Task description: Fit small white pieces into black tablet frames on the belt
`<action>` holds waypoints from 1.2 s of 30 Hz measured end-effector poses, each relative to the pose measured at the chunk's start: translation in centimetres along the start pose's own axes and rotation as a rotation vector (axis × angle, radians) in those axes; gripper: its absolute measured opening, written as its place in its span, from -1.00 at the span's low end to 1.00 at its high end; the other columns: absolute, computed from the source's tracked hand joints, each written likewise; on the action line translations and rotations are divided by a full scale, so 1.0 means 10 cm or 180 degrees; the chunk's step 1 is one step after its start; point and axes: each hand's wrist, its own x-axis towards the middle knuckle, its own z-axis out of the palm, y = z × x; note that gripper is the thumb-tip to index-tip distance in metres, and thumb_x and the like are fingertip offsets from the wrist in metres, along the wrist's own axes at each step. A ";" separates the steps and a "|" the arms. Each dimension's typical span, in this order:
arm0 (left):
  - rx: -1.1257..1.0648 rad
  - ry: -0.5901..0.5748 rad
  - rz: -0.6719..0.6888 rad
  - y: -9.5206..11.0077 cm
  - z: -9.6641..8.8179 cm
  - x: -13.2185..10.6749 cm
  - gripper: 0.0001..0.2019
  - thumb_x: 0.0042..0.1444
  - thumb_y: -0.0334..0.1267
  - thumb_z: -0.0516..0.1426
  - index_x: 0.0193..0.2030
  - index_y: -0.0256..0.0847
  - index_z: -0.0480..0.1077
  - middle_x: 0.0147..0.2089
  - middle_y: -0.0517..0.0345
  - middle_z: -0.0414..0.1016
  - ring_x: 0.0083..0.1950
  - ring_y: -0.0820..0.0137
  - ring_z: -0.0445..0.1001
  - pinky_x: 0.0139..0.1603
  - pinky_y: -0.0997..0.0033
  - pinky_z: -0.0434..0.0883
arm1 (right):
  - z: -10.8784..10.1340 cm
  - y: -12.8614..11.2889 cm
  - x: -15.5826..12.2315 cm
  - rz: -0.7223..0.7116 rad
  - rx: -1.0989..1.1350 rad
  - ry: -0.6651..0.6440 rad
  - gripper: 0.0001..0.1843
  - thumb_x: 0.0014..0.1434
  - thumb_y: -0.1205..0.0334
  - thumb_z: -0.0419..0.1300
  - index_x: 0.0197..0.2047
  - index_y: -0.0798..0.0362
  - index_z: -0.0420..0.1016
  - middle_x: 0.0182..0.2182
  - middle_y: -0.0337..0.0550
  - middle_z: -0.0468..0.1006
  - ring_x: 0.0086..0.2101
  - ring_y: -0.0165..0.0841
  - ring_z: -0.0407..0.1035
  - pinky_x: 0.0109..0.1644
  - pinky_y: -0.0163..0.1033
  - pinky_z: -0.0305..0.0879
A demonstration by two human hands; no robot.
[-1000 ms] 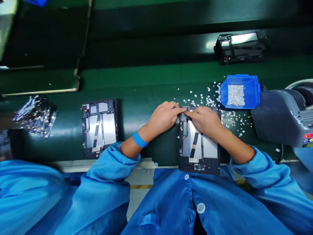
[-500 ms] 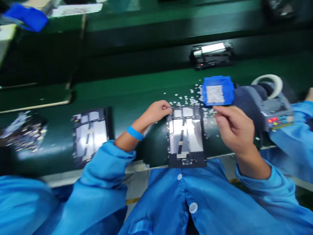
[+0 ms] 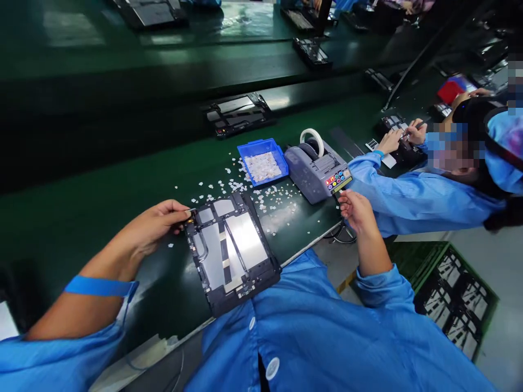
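Head view: left fingers (image 3: 178, 217) touch a flat device (image 3: 233, 251).

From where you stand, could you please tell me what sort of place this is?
Probably an electronics assembly or repair line: a long green bench, opened tablet-like devices, and a tape dispenser.

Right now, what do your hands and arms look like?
The left hand and right hand are bare, without gloves. Loose blue sleeves cover part of each arm, leaving the wrists uncovered. A flat blue wristband circles the left arm.
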 end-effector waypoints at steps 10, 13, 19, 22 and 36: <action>0.0519 0.1107 0.0063 0.49 0.11 -0.81 -0.77 0.10 0.03 0.34 -0.15 0.07 0.53 -0.25 0.23 0.57 -0.26 0.21 0.48 -0.31 0.21 0.44 | 0.33 0.07 -0.58 -0.0180 0.0079 -0.0143 -0.66 -0.03 -0.01 0.41 -0.39 0.00 0.39 -0.57 -0.36 0.43 -0.63 -0.55 0.19 -0.61 -0.44 0.09; -0.0350 0.0110 0.0053 0.72 0.47 -1.06 -0.78 0.07 -0.14 0.33 -0.14 -0.08 0.52 -0.23 0.12 0.61 -0.25 0.27 0.56 -0.23 0.24 0.51 | 0.83 0.13 -0.98 -0.0305 -0.0208 -0.0789 -0.73 0.12 -0.01 0.38 -0.34 0.01 0.52 -0.50 -0.25 0.56 -0.58 -0.49 0.31 -0.54 -0.38 0.23; -0.1821 -0.0164 -0.0305 0.67 0.99 -1.08 -0.76 0.06 -0.21 0.33 -0.15 -0.18 0.47 -0.23 0.09 0.60 -0.28 0.40 0.55 -0.22 0.38 0.49 | 1.80 0.19 -1.39 -0.0758 -0.0847 -0.2074 -0.80 0.27 0.06 0.29 -0.30 -0.01 0.62 -0.46 -0.22 0.64 -0.48 -0.37 0.46 -0.37 -0.27 0.39; -0.2038 0.0105 -0.0387 0.51 0.87 -1.09 -0.86 0.15 -0.19 0.28 -0.28 -0.18 0.44 -0.38 0.19 0.50 -0.36 0.44 0.46 -0.28 0.42 0.43 | 2.00 0.23 -1.40 -0.0884 -0.1043 -0.2533 -0.77 0.32 0.05 0.25 -0.25 -0.01 0.64 -0.43 -0.21 0.67 -0.47 -0.35 0.49 -0.34 -0.25 0.42; 0.2149 -0.0118 0.1253 0.28 -0.04 -0.88 -0.85 0.37 -0.38 0.10 -0.23 -0.16 0.45 0.22 -0.01 0.62 0.16 0.13 0.51 0.19 0.02 0.41 | 2.69 0.24 -0.63 -0.4936 -0.3675 -0.2818 -0.62 0.48 0.32 0.09 0.22 -0.07 0.62 -0.12 -0.06 0.62 -0.24 -0.25 0.30 -0.20 -0.15 0.16</action>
